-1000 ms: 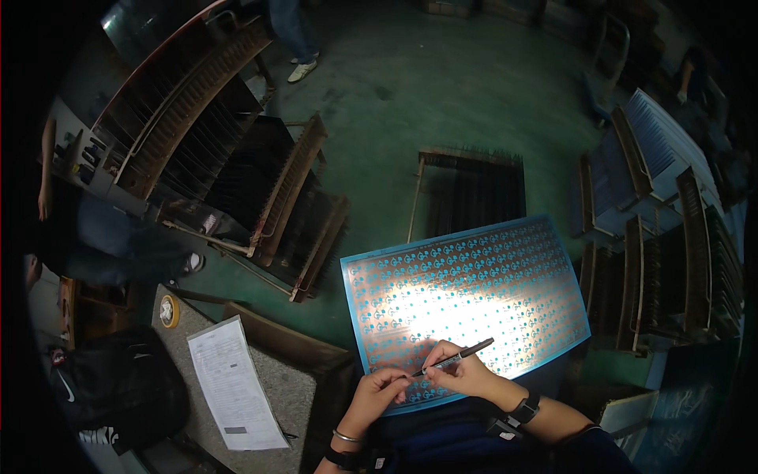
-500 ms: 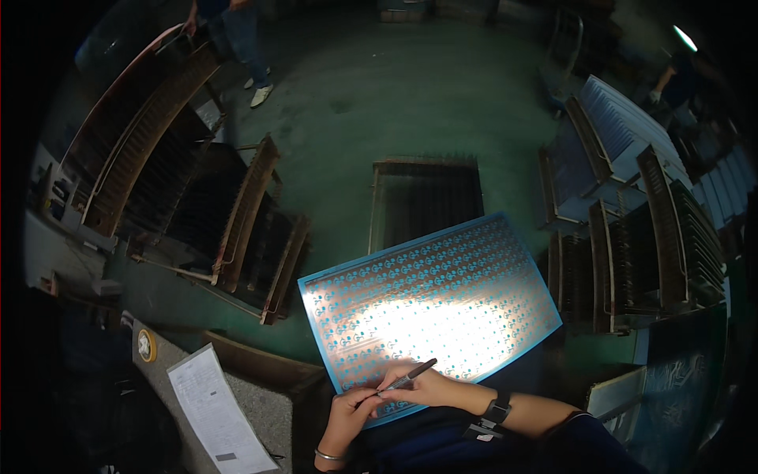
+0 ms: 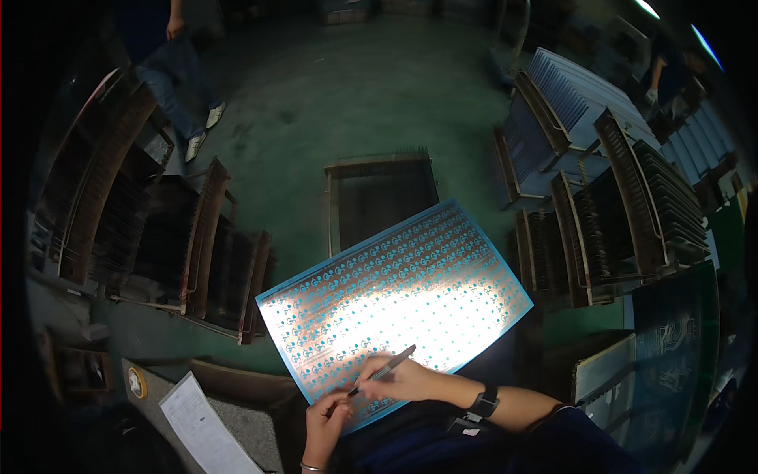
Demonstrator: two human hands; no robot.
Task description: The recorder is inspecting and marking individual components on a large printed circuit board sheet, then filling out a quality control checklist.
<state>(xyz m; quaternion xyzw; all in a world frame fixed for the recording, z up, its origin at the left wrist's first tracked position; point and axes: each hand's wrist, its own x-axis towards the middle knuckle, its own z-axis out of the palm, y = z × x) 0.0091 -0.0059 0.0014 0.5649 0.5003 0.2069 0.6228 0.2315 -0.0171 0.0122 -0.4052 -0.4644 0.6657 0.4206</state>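
A large copper-coloured panel (image 3: 371,268) with a light blue border and rows of small blue marks lies tilted before me. Glare whitens its middle. Over the panel's lower part my right hand (image 3: 401,381) grips a dark marker pen (image 3: 393,363), whose lower end points down to the left. Close by that end, at the panel's lower left edge, is my left hand (image 3: 324,420). Its fingers are drawn together; whatever is between them is too small to make out.
Paper sheet (image 3: 207,426) and yellow tape roll (image 3: 136,382) rest on a grey surface at lower left. Brown slotted racks stand left, right and ahead; one rack (image 3: 379,167) is just beyond the panel. A person (image 3: 178,79) is at far left, another (image 3: 662,75) at far right.
The whole view has shifted, so the panel, racks and my hands appear further left. My left fingers look a little further from the pen's end. The person at far left has changed position.
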